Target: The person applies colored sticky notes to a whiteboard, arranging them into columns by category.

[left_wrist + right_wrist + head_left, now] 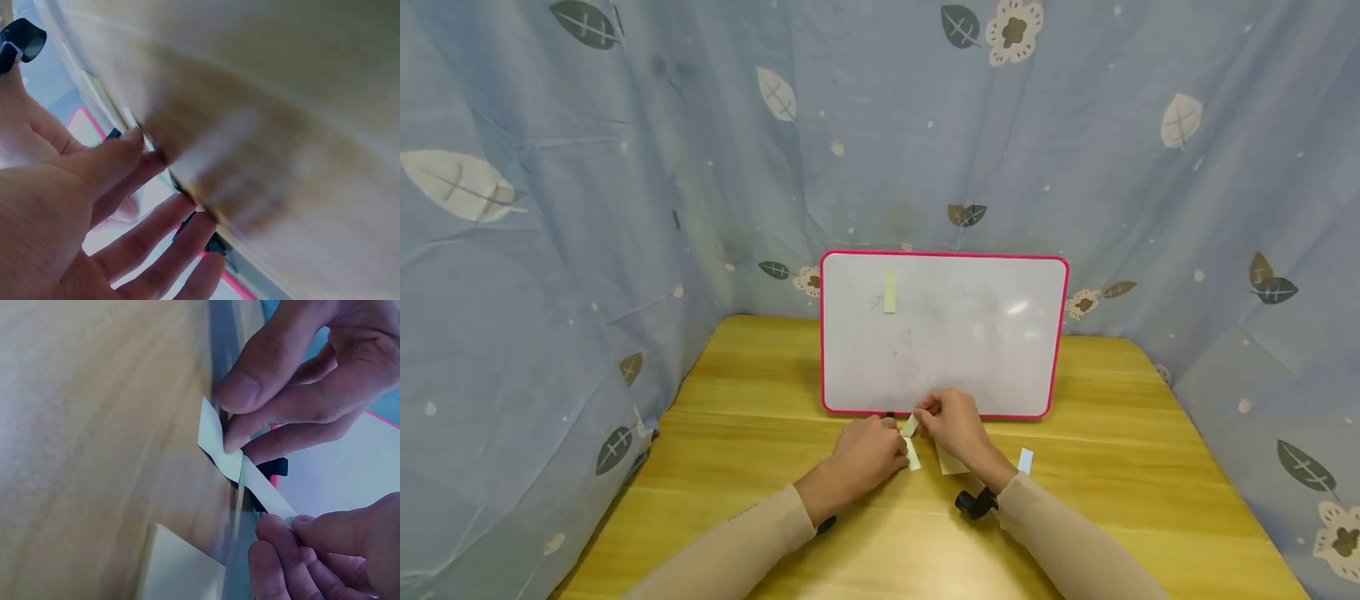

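Note:
At the foot of the whiteboard (970,333) both hands work on small pale sticky note strips. My right hand (953,421) pinches the end of one narrow strip (269,492) between thumb and fingers. That strip's other end meets a small pad of sticky note strips (219,440). My left hand (868,454) holds this pad near the table, thumb and index fingertip at it. In the left wrist view the left hand's other fingers extend and the pad is mostly hidden. One light green strip (890,290) is stuck upright on the board's upper left.
A thicker pale yellow pad (181,569) lies on the wooden table (760,375), partly under the right wrist. A light blue strip (1026,460) sits right of that wrist. Black clips show at the board's lower edge. Patterned curtains (880,150) surround the table's back and sides.

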`<state>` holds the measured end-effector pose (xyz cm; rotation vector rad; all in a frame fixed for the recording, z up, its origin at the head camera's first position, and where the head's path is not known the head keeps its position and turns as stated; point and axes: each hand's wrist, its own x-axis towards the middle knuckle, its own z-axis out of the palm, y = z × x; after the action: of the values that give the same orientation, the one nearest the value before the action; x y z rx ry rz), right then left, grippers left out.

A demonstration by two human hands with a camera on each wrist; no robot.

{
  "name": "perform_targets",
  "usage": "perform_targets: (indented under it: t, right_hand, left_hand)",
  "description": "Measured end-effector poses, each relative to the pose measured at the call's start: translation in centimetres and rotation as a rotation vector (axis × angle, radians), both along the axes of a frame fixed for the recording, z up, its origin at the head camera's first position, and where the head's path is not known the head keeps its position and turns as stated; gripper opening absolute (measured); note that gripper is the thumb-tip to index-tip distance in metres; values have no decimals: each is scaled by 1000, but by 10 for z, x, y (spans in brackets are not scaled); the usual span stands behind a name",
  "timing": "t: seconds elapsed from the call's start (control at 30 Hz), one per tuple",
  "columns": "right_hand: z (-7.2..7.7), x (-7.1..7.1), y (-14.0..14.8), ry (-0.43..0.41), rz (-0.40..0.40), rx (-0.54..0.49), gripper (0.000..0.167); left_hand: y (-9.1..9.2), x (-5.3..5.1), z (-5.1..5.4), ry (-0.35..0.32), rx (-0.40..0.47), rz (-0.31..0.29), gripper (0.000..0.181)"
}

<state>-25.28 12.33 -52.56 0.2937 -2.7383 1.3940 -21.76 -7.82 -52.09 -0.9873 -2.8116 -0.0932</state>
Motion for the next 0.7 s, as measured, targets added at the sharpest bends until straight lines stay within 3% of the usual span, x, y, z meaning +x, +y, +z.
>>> perform_targets:
  t: [0.17,0.5,0.7]
  right_hand:
    - [2,0,3,19,0,2,10]
    - [19,-6,6,137,-42,82,10]
    - [35,-5,12,139,-62,6,7]
  left_hand:
    - [3,3,3,-76,-13,13,14]
    - [2,6,8,-67,-7,23,13]
    - [0,5,10,-68,25,-4,13]
